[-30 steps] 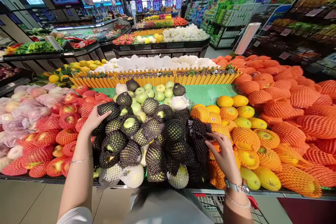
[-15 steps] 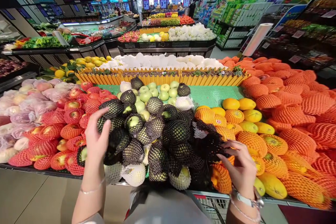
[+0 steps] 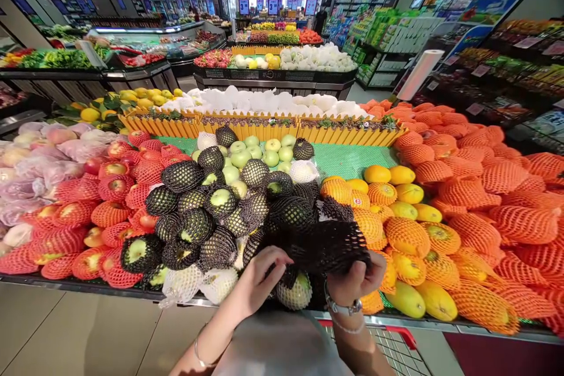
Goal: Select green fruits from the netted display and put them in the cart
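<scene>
A black foam fruit net is stretched crosswise in front of me, above the pile of black-netted green apples. My right hand is closed around its right end, thumb on top. At the net's left end, my left hand is closed, with thumb and fingertips pinched at the edge. The net looks flat and dark; whether any fruit is inside cannot be made out. Just below the hands lies a white-netted apple. Bare green apples sit farther back.
Red-netted apples lie to the left, yellow melons and orange-netted fruit to the right. A small yellow fence planter crosses the back. Below the display's front edge is a shopping cart. A plastic-bag roll stands at the right.
My left hand has come right and down from over the apples to the net's left end. My right hand has moved left and toward me with the net, which is now spread between both hands.
</scene>
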Demonstrator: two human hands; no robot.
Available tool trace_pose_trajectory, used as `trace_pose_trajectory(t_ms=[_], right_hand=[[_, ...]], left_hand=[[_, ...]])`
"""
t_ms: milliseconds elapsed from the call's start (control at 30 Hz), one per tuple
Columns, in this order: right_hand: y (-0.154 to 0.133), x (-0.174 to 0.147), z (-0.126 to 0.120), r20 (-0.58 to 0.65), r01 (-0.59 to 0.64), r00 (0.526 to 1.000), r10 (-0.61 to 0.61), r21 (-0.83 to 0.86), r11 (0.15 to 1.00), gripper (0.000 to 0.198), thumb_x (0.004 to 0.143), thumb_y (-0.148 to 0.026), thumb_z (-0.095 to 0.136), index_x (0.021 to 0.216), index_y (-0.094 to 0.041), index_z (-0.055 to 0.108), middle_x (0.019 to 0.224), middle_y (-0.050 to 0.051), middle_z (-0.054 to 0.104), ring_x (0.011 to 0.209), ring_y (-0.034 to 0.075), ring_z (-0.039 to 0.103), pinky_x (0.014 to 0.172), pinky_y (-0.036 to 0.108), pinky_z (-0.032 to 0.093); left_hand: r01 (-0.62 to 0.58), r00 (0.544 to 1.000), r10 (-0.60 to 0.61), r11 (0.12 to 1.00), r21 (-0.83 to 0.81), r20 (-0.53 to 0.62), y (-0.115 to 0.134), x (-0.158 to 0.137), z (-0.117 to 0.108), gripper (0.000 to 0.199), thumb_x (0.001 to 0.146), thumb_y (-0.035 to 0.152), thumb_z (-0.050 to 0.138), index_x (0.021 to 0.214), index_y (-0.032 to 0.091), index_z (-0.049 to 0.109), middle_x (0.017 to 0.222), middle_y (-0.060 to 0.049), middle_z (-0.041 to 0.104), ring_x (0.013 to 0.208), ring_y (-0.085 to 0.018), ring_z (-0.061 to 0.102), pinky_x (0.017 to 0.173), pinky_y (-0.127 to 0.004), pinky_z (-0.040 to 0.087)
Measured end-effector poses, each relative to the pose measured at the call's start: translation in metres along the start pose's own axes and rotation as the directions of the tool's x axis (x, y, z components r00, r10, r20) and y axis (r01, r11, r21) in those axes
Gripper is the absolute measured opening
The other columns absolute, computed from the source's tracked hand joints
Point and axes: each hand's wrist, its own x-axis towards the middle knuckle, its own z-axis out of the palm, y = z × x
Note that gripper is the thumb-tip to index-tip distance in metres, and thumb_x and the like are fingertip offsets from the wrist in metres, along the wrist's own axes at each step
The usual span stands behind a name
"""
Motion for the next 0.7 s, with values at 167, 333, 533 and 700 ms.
trace_pose_trajectory(t_ms=[167,333,533,700], right_hand=[[0.016,-0.035,-0.014,0.318,-0.071,0.944,0.084,-0.052,0.996,0.043,0.095,-0.055,0.027,0.107,-0.024,0.054,0.077,0.008,0.053,0.073,0.030,0.055,0.070,0.044,0.041],[-0.003,-0.028,-0.013,0.649,-0.016,0.759,-0.047,0.090,0.996,0.038,0.093,-0.057,0.040,0.096,-0.027,0.064,0.080,0.009,0.065,0.078,0.028,0.063,0.078,0.045,0.049],[-0.036,0.005,0.003,0.923,-0.102,0.341,-0.177,0.223,0.970,0.047,0.101,-0.030,0.027,0.077,-0.025,0.068,0.065,0.004,0.068,0.068,0.022,0.064,0.069,0.035,0.053],[-0.044,-0.007,0.020,0.955,-0.101,0.275,-0.107,0.139,0.985,0.045,0.096,-0.020,0.035,0.058,-0.025,0.059,0.044,-0.001,0.056,0.047,0.017,0.057,0.059,0.029,0.054]], left_hand=[[0.013,0.987,-0.025,0.997,-0.080,-0.159,-0.012,-0.007,0.000,0.038,0.092,0.043,0.056,0.124,0.022,0.058,0.122,-0.013,0.061,0.118,-0.028,0.055,0.103,-0.041,0.041],[-0.003,0.881,0.098,0.980,0.201,-0.464,-0.007,-0.004,-0.013,0.014,0.083,0.035,0.066,0.076,0.024,0.064,0.097,-0.008,0.064,0.097,-0.028,0.055,0.088,-0.044,0.046],[-0.032,0.746,0.307,0.902,0.430,-0.590,-0.006,-0.019,-0.030,0.027,0.084,0.033,0.062,0.058,0.027,0.064,0.072,-0.005,0.062,0.085,-0.027,0.053,0.089,-0.049,0.045],[0.083,0.848,-0.124,0.991,-0.102,-0.515,-0.025,-0.037,-0.042,0.045,0.083,0.061,0.052,0.066,0.025,0.072,0.063,-0.008,0.064,0.070,-0.028,0.060,0.075,-0.047,0.051]])
